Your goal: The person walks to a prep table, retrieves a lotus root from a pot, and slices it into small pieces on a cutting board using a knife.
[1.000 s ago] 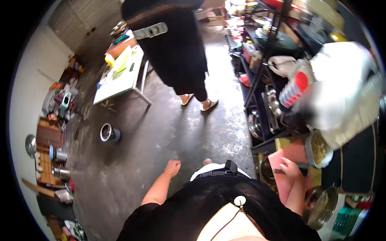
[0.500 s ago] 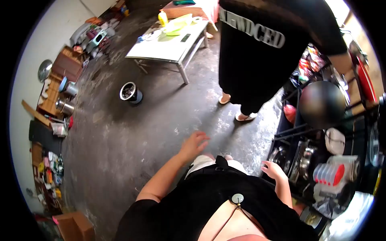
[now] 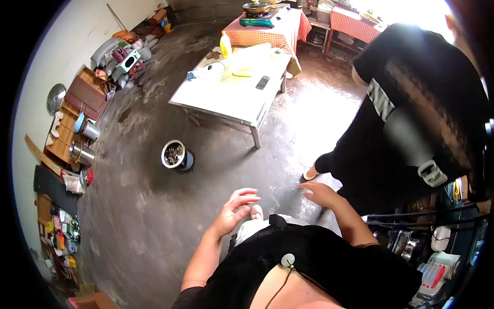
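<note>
My left hand (image 3: 234, 212) is raised in front of my waist, its fingers loosely curved and apart, holding nothing. My right hand (image 3: 320, 194) reaches forward on the other side, also with nothing in it and its fingers spread a little. Both hang in the air above the concrete floor (image 3: 128, 216). Beyond my left hand stands a bin (image 3: 184, 160) with a white rim and some waste inside. Nearest my right hand is another person in black clothes (image 3: 370, 139), leaning toward the right side.
A low white table (image 3: 206, 98) ahead bears a yellow bottle (image 3: 225, 45), a phone (image 3: 263, 82) and pale yellow plastic. Behind it, a gas stove (image 3: 256, 20) with a pan sits on a checked tablecloth. A rack (image 3: 411, 216) with kitchenware is at right; household goods line the left wall.
My view has shifted toward the table. Both my hands have risen, the right one reaching further forward. The other person has moved right and bent over.
</note>
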